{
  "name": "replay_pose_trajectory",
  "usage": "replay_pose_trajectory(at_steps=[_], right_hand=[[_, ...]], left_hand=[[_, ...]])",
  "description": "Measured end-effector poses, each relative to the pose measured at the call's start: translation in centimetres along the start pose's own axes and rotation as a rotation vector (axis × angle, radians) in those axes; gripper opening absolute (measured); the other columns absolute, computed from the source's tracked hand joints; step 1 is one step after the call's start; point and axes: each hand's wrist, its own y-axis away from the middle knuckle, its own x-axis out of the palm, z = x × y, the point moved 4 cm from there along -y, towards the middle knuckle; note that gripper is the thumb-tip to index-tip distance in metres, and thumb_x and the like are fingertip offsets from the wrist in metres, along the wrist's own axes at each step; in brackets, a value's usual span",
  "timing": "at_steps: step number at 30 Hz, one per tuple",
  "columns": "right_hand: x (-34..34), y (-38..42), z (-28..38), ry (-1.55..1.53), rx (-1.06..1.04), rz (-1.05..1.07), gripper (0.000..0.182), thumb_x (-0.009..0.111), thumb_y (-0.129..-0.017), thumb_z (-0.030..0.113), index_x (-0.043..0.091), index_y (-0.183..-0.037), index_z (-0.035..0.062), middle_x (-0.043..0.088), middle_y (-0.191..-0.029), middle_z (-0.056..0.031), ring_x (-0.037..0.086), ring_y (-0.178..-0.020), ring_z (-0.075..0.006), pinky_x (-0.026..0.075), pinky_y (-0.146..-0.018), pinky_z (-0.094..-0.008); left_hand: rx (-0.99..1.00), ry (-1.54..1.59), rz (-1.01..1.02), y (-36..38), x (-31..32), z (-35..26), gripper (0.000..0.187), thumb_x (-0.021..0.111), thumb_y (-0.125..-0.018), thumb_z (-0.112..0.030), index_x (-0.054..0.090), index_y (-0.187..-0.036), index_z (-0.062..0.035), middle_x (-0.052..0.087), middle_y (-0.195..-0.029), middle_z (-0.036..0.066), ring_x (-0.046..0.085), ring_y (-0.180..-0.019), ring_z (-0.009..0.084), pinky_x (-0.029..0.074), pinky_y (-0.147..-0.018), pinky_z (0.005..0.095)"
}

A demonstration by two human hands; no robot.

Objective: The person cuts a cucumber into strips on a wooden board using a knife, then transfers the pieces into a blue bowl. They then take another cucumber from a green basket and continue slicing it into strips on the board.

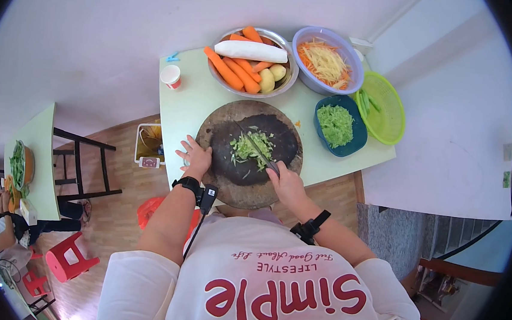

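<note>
A round wooden chopping board [210, 126] with a dark middle lies on the pale table. Chopped green vegetable [245, 149] is heaped at its centre. My right hand [286, 185] is closed round the handle of a knife [256, 145], whose blade slants up and left across the pieces. At the board's left edge, my left hand [196, 157] rests with its fingers spread and holds nothing.
Behind the board stands a metal bowl [215, 84] of carrots, potatoes and a white radish. Right of it are a purple basin [360, 63] of shreds, a dark green container [360, 132] and a green basket [396, 111]. A paper cup [171, 76] stands left. Other people work far left.
</note>
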Motion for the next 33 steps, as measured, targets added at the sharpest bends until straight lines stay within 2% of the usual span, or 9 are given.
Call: replay_pose_trajectory(at_steps=[3, 6, 9, 12, 22, 33], right_hand=[[0.3, -0.3, -0.4, -0.004, 0.017, 0.005, 0.035, 0.052, -0.099, 0.037, 0.055, -0.1, 0.0018, 0.065, -0.074, -0.0237, 0.065, -0.072, -0.0431, 0.05, -0.061, -0.0523], [-0.1, -0.5, -0.4, -0.023, 0.023, 0.022, 0.036, 0.052, -0.099, 0.037, 0.055, -0.102, 0.0012, 0.066, -0.075, -0.024, 0.065, -0.073, -0.0434, 0.05, -0.063, -0.0527], [0.4, -0.6, 0.2, -0.05, 0.04, 0.04, 0.038, 0.052, -0.099, 0.038, 0.055, -0.102, 0.0009, 0.066, -0.075, -0.0244, 0.065, -0.074, -0.0439, 0.05, -0.065, -0.0528], [1.0, -0.5, 0.2, -0.046, 0.058, 0.035, 0.039, 0.052, -0.098, 0.039, 0.056, -0.1, 0.0007, 0.066, -0.076, -0.0249, 0.064, -0.075, -0.0446, 0.05, -0.066, -0.0529], [1.0, -0.6, 0.2, -0.081, 0.057, 0.051, 0.042, 0.051, -0.098, 0.04, 0.058, -0.1, -0.0011, 0.065, -0.077, -0.027, 0.064, -0.076, -0.046, 0.05, -0.068, -0.0537], [1.4, -0.5, 1.0, -0.062, 0.029, 0.101, 0.042, 0.051, -0.098, 0.042, 0.057, -0.102, 0.0001, 0.066, -0.077, -0.0254, 0.064, -0.076, -0.0447, 0.05, -0.067, -0.0528]], left_hand=[[-0.007, 0.02, 0.022, 0.2, -0.1, -0.1, 0.095, 0.062, -0.091, -0.037, -0.004, -0.157, -0.0192, -0.006, -0.164, 0.012, -0.012, -0.147, 0.0454, 0.014, -0.106, 0.0761], [-0.003, -0.002, 0.003, 0.1, 0.0, 0.0, 0.095, 0.063, -0.091, -0.037, -0.003, -0.157, -0.0192, -0.003, -0.164, 0.011, -0.009, -0.147, 0.0475, 0.02, -0.107, 0.0745], [0.0, 0.005, -0.007, -0.1, 0.2, 0.1, 0.094, 0.063, -0.091, -0.036, -0.002, -0.157, -0.0187, -0.003, -0.164, 0.012, -0.009, -0.147, 0.0477, 0.02, -0.107, 0.0744], [0.001, 0.021, 0.024, 0.1, 0.0, 0.0, 0.094, 0.061, -0.092, -0.037, -0.005, -0.157, -0.0189, -0.007, -0.164, 0.013, -0.013, -0.147, 0.0459, 0.014, -0.106, 0.0761], [-0.007, 0.008, 0.03, 0.3, -0.1, -0.1, 0.094, 0.061, -0.092, -0.037, -0.004, -0.157, -0.0184, -0.006, -0.164, 0.013, -0.012, -0.147, 0.0464, 0.015, -0.105, 0.0767], [0.008, 0.017, 0.018, 0.1, 0.0, -0.1, 0.094, 0.062, -0.092, -0.037, -0.003, -0.157, -0.0185, -0.005, -0.164, 0.013, -0.011, -0.147, 0.0463, 0.016, -0.106, 0.0758]])
